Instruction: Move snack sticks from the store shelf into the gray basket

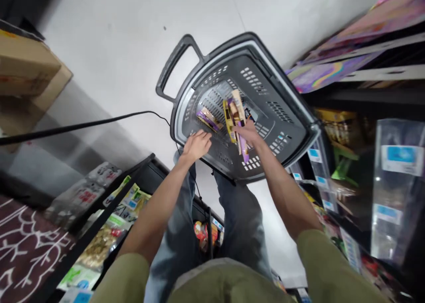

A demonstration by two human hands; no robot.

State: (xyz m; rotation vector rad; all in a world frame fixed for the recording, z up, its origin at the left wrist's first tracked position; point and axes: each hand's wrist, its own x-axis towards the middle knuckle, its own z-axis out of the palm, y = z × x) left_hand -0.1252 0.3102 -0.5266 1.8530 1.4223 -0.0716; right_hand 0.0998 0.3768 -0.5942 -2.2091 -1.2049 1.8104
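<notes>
A dark grey shopping basket with a light inner rim stands on the floor in front of my legs. My right hand reaches inside it, fingers closed round several long, narrow snack packets in yellow, purple and cream. One more purple-and-cream snack packet lies apart on the basket's left side. My left hand is over the near left rim, fingers loosely stretched toward that packet, with nothing visible in them. Beneath the held packets a small dark item shows in part; its kind is unclear.
The basket's handle sticks out to the far left. A black cable crosses from the left edge. Low shelves with bagged snacks flank me on the left, price-tagged shelves on the right. Cardboard boxes sit at upper left.
</notes>
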